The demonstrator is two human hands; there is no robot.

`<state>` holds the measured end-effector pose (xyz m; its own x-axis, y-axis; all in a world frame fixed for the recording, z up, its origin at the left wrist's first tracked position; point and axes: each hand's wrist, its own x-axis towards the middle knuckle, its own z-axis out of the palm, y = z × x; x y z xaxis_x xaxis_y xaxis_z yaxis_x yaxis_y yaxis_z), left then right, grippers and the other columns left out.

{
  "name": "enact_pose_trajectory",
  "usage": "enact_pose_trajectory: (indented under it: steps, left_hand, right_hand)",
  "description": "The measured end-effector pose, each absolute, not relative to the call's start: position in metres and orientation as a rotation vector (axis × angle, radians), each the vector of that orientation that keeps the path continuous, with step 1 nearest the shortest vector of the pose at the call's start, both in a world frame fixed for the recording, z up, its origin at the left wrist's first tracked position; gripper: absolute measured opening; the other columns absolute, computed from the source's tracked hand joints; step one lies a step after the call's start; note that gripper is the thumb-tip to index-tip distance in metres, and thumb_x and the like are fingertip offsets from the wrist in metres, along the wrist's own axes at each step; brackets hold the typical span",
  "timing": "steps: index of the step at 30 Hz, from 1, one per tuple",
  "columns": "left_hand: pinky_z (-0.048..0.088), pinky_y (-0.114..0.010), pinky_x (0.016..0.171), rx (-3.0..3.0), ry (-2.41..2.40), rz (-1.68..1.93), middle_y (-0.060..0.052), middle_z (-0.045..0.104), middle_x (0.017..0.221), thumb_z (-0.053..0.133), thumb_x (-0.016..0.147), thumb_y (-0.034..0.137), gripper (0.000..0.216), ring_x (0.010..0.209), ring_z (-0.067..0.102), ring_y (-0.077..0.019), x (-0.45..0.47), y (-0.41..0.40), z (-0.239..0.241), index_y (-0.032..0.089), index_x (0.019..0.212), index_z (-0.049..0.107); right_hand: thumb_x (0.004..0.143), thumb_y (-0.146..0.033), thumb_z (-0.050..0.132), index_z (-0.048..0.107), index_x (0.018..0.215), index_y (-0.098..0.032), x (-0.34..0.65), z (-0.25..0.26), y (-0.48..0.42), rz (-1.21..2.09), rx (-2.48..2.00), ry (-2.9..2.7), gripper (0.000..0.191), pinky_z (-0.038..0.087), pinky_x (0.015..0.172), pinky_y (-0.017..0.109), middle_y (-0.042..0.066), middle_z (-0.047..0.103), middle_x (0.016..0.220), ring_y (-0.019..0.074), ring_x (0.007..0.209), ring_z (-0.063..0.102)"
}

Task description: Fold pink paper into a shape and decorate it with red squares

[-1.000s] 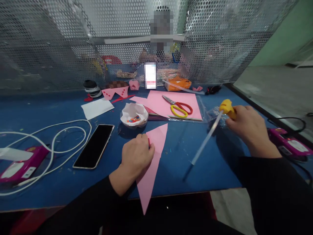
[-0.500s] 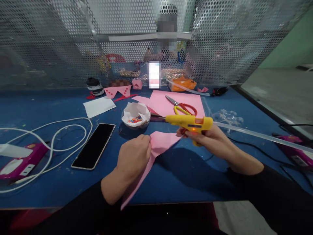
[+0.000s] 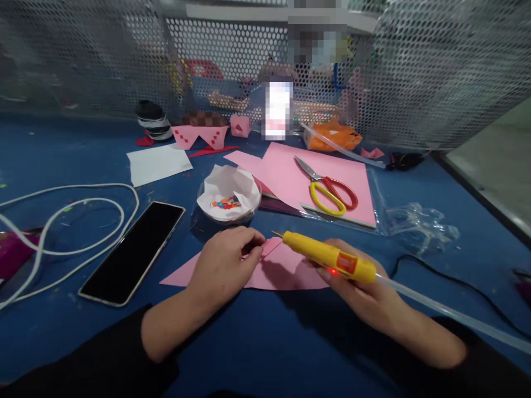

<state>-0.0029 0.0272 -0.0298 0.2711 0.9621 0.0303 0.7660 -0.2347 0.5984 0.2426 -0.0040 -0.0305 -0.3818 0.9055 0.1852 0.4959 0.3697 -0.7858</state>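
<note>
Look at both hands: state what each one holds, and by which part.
The right hand grips the yellow glue gun around its body and handle. The left hand pinches the folded edge of the pink paper with its fingers.

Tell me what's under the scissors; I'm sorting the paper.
The scissors lie on a pink sheet in a clear sleeve. Darker edges peek out beneath; how many sheets is hidden.

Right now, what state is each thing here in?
Yellow glue gun: held in right hand, red light on, nozzle at the paper.
Pink folded paper: flat on table, pinched by left hand.
Black smartphone: screen dark.
Red-and-yellow-handled scissors: slightly open, on pink sheet.
</note>
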Motion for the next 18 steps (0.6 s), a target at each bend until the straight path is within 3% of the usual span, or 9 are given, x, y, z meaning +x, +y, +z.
enact_pose_trajectory:
  steps: [9,18]
  left_hand:
    - [0.043,-0.028,0.063,1.868,1.716,0.518,0.007,0.075,0.076,0.063,0.083,0.03,0.014,0.071,0.066,-0.0147,-0.007,0.035,-0.032,0.031,0.079,0.077]
    - [0.042,-0.028,0.06,1.853,1.644,0.544,0.004,0.072,0.075,0.059,0.085,0.027,0.02,0.068,0.064,-0.0141,-0.007,0.033,-0.033,0.03,0.08,0.078]
  right_hand:
    - [0.095,-0.025,0.05,0.054,0.098,-0.023,0.238,-0.032,-0.003,0.798,-1.167,-2.12,0.006,0.048,0.059,0.027,0.0,0.061,0.082,0.0135,0.066,0.059]
    - [0.096,-0.025,0.048,0.054,0.098,-0.023,0.229,-0.031,-0.003,0.562,-1.15,-2.244,0.007,0.048,0.057,0.028,0.003,0.065,0.081,0.0159,0.067,0.061]
